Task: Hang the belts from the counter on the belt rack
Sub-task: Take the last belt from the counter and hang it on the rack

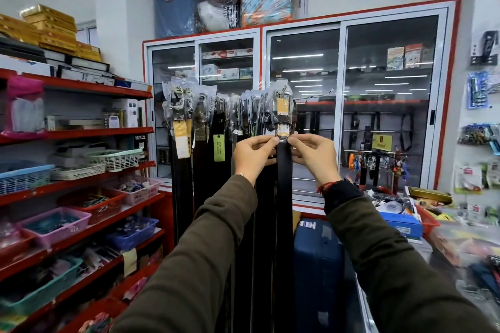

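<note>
A dark belt (284, 186) hangs straight down at the right end of the belt rack (230, 101), its buckle wrapped in clear plastic with a yellow tag (281, 107). My left hand (253, 155) pinches the belt's left edge just under the buckle. My right hand (315, 155) pinches its right edge at the same height. Several other dark belts (201, 170) with plastic-wrapped buckles and yellow or green tags hang in a row to the left.
Red shelves (81, 138) with baskets line the left side. A glass-door cabinet (343, 105) stands behind the rack. A blue suitcase (316, 273) sits below right of the belts. A cluttered counter (443, 230) runs along the right.
</note>
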`<state>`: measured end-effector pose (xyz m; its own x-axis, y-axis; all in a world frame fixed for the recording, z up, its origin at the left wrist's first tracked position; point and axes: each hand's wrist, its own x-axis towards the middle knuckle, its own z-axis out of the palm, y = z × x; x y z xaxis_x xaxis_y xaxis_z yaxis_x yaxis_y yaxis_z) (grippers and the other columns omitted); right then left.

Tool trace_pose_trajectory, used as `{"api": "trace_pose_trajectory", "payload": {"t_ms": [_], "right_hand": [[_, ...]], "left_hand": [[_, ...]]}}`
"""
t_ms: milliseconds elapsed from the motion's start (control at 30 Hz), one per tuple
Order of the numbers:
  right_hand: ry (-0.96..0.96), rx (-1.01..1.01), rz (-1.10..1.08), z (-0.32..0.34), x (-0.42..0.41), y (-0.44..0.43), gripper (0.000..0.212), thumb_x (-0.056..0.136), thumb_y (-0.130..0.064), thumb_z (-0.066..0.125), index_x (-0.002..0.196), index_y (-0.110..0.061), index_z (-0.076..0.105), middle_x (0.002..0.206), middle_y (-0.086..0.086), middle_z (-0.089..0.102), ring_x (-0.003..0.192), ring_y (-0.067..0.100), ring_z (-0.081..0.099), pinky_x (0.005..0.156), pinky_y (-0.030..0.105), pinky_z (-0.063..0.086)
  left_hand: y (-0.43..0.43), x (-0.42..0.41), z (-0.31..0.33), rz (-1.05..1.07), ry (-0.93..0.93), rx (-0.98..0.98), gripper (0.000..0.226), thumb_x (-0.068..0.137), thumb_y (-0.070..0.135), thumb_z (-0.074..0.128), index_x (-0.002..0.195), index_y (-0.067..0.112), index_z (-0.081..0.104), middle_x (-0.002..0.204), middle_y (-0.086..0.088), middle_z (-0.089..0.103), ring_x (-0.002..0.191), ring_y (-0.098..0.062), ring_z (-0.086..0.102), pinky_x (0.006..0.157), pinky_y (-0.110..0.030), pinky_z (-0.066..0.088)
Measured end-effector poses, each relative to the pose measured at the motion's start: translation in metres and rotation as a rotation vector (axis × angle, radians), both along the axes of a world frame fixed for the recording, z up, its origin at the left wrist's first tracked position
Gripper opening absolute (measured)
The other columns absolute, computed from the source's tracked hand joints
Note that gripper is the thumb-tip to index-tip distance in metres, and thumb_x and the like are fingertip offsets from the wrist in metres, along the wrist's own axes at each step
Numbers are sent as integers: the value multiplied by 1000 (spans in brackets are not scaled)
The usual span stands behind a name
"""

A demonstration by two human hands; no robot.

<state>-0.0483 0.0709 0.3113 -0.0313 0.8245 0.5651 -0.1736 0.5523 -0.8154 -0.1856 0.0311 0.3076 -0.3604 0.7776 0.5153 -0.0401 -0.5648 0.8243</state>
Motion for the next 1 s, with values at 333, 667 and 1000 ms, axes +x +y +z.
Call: {"api": "trace_pose_trajectory", "payload": {"t_ms": [333,667,1000], "right_hand": [[-492,642,-391,-8,-6,16,56,104,-29,43,156,-26,21,164,-9,16,146,-1,25,113,23,32],[-809,791,-480,5,-26,53,66,104,-20,41,159,-10,6,170,4,-1,158,23,-4,128,46,13],[-791,690,-521,3,-40,52,68,103,-26,42,160,-19,6,170,-3,1,157,21,-5,127,51,12]], "left_hand": [[8,-10,4,591,699,189,48,102,21,47,149,18,42,143,-7,52,129,-19,52,114,-32,40],[39,-42,19,802,1303,156,68,104,27,36,161,21,-1,170,4,-2,158,-23,-1,126,-48,13],[39,-48,16,827,1304,97,66,103,35,36,161,25,5,170,0,1,158,-25,2,127,-50,8]]}}
